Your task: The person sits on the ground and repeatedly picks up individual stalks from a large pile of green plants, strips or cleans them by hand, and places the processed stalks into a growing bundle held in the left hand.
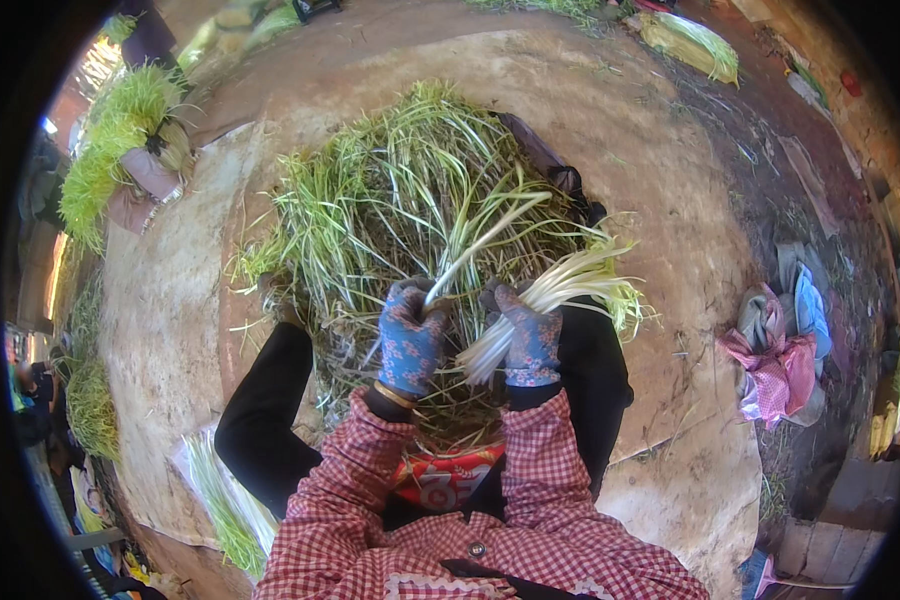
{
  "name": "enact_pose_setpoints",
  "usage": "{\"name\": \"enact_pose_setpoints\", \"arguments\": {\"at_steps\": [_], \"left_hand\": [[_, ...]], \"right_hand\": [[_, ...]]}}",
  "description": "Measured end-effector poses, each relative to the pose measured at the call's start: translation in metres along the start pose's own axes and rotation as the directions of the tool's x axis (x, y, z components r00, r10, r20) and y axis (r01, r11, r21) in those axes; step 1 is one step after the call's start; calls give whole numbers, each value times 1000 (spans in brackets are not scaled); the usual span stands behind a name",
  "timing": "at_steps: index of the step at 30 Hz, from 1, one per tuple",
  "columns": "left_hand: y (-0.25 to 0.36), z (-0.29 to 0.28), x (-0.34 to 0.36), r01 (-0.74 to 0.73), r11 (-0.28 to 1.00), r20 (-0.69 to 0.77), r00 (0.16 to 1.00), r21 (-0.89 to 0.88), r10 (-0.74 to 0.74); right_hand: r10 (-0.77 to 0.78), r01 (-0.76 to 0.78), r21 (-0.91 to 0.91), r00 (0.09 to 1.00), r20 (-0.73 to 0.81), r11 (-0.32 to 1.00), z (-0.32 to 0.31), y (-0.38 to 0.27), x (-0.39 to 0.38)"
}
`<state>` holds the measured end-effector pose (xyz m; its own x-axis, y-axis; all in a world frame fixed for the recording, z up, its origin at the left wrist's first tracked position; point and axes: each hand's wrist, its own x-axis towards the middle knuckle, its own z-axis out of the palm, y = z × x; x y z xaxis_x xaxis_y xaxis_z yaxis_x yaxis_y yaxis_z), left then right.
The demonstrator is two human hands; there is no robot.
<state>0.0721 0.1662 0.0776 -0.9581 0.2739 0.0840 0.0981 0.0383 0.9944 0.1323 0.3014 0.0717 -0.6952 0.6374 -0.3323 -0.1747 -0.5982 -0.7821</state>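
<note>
My left hand [411, 338], in a blue floral glove, is closed round one pale stalk [477, 248] that slants up to the right, with thin green leaves at its far end. Beside it, my right hand [533, 335], gloved alike, grips a bunch of white stalks [570, 278]. Their white ends hang out below the palm and their yellow-green tops fan out to the right. Just beyond both hands, between my bent legs, lies a big heap of long green leafy stalks [400, 190], matted with brown dry stems near my wrists.
Pale sheeting [675, 260] covers the ground. Laid-out white-and-green stalks [225, 495] are by my left knee. A crumpled pile of cloths [780, 345] sits at the right. Upright green bundles [130, 130] stand far left, near a person's dark-clothed part [150, 35]. Another bundle [685, 48] lies far right.
</note>
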Motion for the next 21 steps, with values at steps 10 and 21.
{"name": "enact_pose_setpoints", "arguments": {"at_steps": [10, 21], "left_hand": [[0, 16, 7, -356, 828, 97, 932, 433, 350], [-29, -84, -35, -110, 525, 426, 734, 844, -529]], "right_hand": [[-17, 11, -282, 1000, -17, 959, -10, 5, 1], [-146, 152, 172, 988, -47, 973, -6, -12, -1]]}}
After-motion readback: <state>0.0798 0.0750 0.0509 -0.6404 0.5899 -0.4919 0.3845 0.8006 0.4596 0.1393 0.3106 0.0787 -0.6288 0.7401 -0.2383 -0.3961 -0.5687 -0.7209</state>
